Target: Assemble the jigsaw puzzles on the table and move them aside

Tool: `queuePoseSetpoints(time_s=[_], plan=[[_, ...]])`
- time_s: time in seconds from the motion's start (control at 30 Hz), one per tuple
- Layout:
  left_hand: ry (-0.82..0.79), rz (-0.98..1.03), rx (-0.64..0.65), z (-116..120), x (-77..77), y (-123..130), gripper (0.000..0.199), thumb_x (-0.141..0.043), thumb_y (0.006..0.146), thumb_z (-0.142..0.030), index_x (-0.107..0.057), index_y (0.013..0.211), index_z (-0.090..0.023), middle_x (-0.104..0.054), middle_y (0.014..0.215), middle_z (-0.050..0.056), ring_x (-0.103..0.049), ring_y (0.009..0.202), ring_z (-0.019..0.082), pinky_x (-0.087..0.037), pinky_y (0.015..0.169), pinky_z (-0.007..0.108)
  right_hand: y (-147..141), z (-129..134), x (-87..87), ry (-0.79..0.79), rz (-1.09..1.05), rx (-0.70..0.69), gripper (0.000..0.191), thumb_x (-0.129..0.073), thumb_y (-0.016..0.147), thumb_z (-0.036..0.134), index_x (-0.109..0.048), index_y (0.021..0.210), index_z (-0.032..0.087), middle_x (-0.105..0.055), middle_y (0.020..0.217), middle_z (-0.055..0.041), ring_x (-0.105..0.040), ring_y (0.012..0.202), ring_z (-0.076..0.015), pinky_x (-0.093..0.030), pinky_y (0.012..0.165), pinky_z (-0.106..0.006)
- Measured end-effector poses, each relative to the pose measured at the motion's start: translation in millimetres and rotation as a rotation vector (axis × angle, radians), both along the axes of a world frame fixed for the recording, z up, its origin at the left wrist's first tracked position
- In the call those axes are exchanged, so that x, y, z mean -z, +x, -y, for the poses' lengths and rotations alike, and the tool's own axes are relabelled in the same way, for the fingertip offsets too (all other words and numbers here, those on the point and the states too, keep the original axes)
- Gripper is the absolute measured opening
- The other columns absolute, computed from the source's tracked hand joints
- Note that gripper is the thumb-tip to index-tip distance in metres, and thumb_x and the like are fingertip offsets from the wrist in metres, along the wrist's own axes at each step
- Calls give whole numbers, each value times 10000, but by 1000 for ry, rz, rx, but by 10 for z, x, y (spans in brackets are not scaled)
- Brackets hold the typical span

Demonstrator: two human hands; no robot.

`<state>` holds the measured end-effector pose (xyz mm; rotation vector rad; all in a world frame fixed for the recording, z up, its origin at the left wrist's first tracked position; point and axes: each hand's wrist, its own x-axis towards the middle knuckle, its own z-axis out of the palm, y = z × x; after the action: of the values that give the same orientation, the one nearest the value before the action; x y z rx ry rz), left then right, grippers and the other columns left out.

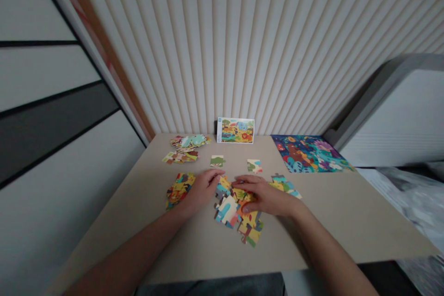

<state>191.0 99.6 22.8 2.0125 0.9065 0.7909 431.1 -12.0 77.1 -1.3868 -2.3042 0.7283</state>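
Note:
Loose jigsaw pieces [227, 210] lie in an overlapping pile between my two hands. My left hand [203, 189] is on the left side of this pile, its fingers bent together and their tips by the pile's upper edge; what they hold, if anything, is hidden. Over the right side of the pile rests my right hand [265, 195], fingers stretched out, with the thumb apart on an orange and yellow piece. A second heap of pieces [178, 189] sits just left of my left hand. More pieces [286, 186] lie beyond my right wrist, partly covered by it.
A picture card [236, 130] with animals stands against the pleated curtain [222, 46]. Two single pieces, one green [217, 161] and one pale [254, 166], lie before it. Stacked pieces [189, 142] are at the back left, a colourful picture sheet [312, 153] at the back right.

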Motion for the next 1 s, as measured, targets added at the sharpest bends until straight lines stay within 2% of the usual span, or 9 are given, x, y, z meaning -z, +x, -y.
queuePoseSetpoints(time_s=[0.1,0.23,0.37,0.5,0.63,0.73,0.87,0.93,1.0], plan=[[-4,13,10,-5,14,-3,279,-479,972,-253,-692,1141,-191,-733,1151,73,-677,1077,211,-523,978,368,134,-31,-11,-7,-46,11,496,-768,854,430,-662,1322,302,-608,1351,-78,-559,1248,-255,-401,1106,-381],[4,24,15,-2,16,-6,269,-476,971,-236,-685,1134,-194,-731,1148,72,-675,1081,212,-526,970,366,314,-62,18,3,-76,146,331,-716,893,332,-706,1216,261,-662,1173,-80,-617,1101,-243,-486,1000,-377],[33,22,12,10,-13,-5,252,-483,960,-209,-687,1107,-197,-732,1130,69,-675,1072,211,-526,958,359,309,-45,7,71,-40,217,294,-666,921,307,-712,1208,259,-632,1218,-98,-610,1121,-252,-478,1016,-398],[89,-2,0,25,-44,-1,234,-487,952,-191,-688,1073,-196,-735,1094,67,-679,1040,211,-525,950,361,41,8,-56,124,-47,104,366,-687,922,407,-689,1273,302,-593,1347,-98,-544,1262,-268,-401,1101,-419],[217,-67,-18,46,-102,-5,213,-500,946,-182,-672,1070,-189,-722,1067,71,-665,1020,216,-515,960,374,-235,27,-39,133,5,-42,615,-762,843,503,-599,1398,296,-582,1407,-114,-483,1342,-301,-332,1138,-450],[299,-112,7,64,-134,-13,229,-457,970,-167,-661,1073,-188,-702,1079,75,-645,1045,213,-500,980,370,-276,7,-5,135,19,-53,561,-793,813,500,-654,1316,294,-603,1381,-102,-490,1333,-296,-306,1143,-457],[332,-195,71,81,-108,-30,266,-419,983,-149,-661,1085,-190,-675,1092,81,-635,1049,212,-501,971,362,-180,-11,5,118,-129,28,302,-765,854,451,-709,1059,236,-695,1164,-81,-593,1157,-249,-389,1059,-415],[347,-241,92,90,-98,-35,271,-424,982,-157,-670,1088,-197,-663,1106,83,-641,1031,213,-507,960,362,-133,-13,12,43,-241,110,272,-715,889,472,-692,972,214,-711,989,-58,-634,952,-207,-476,902,-351],[365,-249,87,108,-121,-32,270,-430,990,-184,-677,1099,-197,-654,1122,90,-643,1027,215,-508,961,363,-105,-19,28,-44,-359,202,302,-675,909,503,-670,920,201,-676,831,-19,-602,763,-162,-485,721,-282]])
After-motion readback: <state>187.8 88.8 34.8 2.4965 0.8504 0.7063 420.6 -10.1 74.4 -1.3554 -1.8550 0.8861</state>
